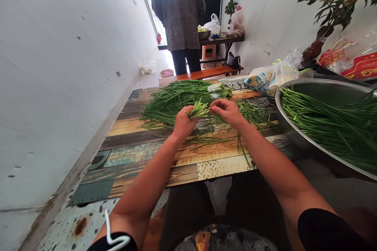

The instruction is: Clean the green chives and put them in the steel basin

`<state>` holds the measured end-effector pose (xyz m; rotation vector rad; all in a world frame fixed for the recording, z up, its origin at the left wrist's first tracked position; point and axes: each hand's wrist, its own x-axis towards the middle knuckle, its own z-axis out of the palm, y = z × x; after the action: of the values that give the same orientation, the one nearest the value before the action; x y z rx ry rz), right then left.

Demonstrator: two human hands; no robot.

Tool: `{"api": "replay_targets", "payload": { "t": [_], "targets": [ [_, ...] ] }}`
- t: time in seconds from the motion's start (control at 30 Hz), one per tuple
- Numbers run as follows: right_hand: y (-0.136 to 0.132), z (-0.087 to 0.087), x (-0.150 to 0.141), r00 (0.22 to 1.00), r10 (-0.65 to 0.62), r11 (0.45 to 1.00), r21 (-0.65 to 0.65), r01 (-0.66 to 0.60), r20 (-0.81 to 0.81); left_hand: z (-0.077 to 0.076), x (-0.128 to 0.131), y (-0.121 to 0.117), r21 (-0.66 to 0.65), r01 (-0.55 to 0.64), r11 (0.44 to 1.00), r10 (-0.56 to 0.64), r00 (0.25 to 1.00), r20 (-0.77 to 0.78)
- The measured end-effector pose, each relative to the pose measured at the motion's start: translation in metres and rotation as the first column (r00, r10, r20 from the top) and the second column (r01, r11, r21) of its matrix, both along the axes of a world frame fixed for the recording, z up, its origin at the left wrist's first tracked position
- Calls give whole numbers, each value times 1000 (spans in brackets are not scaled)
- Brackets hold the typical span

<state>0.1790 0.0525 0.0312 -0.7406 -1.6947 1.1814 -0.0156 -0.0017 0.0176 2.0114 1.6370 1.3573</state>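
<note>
In my left hand (184, 120) is a bunch of garlic chives (198, 110), its pale cut ends pointing right. My right hand (226, 111) is at those ends, thumb and forefinger pinched together; whatever they grip is too small to make out. Just beyond both hands lie larger bundles of garlic chives (179, 96), bound with whitish bands (215, 88) near their stem ends. Loose trimmings (253, 113) are scattered to the right of my right hand, and a few strands lie on the tabletop below.
A big steel basin (297, 135) of chives stands at the right. Behind it are plastic bags (269, 80) and a potted plant (330, 19). Beyond the patterned table (132, 164), a person (179, 11) stands facing away at another table with a bowl (204, 35). A wall runs along the left.
</note>
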Motion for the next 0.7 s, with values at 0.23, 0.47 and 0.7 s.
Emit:
{"api": "replay_targets", "payload": {
  "t": [0.23,0.47,0.7],
  "targets": [
    [-11,-8,-22,987,-61,997,45,55,151,0,-1,2,-46,-14,999,20,991,132],
    [15,-6,8,893,-449,889,-111,444,-22,-1,-1,2,-93,7,996,10,984,176],
    [10,6,26,727,-671,681,511,525,147,0,1,1,-98,16,995,-3,991,132]
  ]
}}
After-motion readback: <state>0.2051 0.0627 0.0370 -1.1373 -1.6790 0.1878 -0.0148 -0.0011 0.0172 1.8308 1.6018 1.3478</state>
